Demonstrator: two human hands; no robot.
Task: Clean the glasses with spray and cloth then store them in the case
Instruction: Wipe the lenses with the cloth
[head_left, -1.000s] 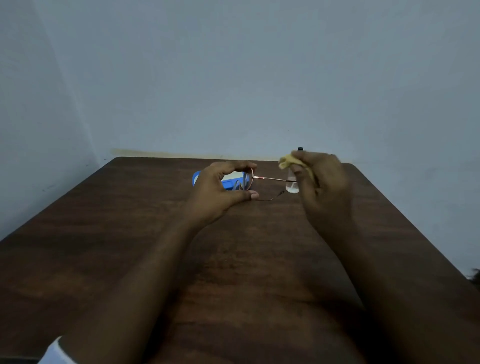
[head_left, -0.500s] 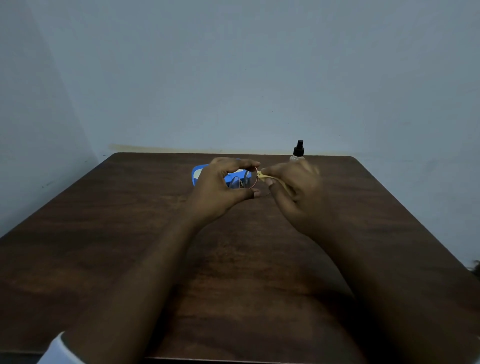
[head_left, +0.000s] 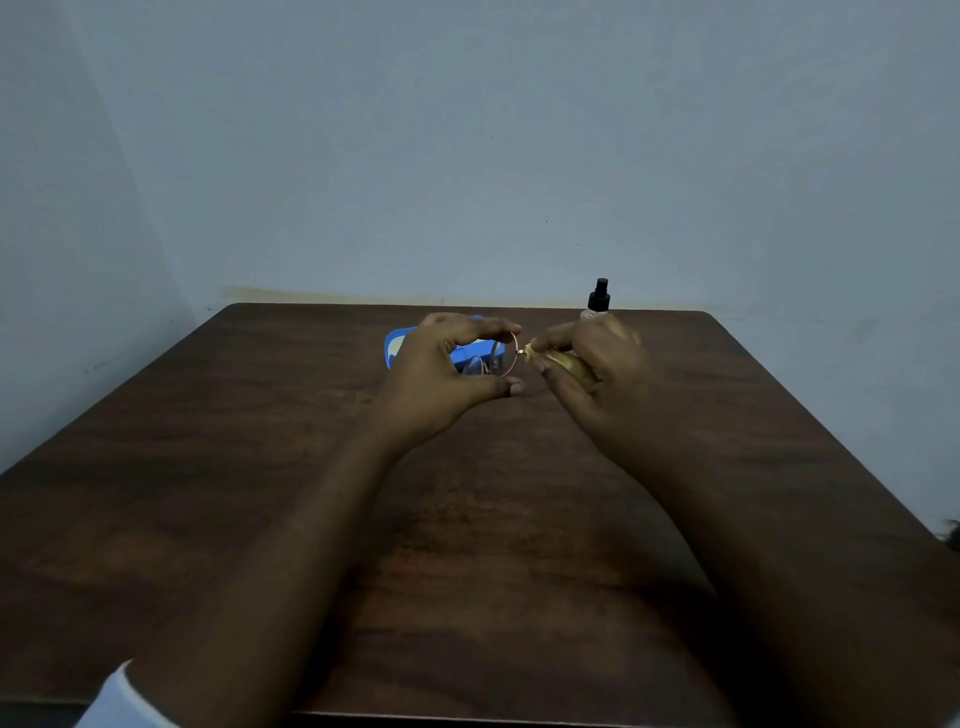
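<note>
While the left hand (head_left: 441, 374) holds the one pair of glasses (head_left: 506, 356) between thumb and fingers, the right hand (head_left: 592, 364) pinches one yellow cloth (head_left: 558, 358) against the rim. One blue case (head_left: 402, 345) behind the left hand is mostly hidden. One spray bottle (head_left: 597, 299) stands beyond the right hand, its body hidden.

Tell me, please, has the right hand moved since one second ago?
Yes. The right hand, holding the yellow cloth, has come down and toward the glasses; the spray bottle it covered before now stands clear above it.
</note>
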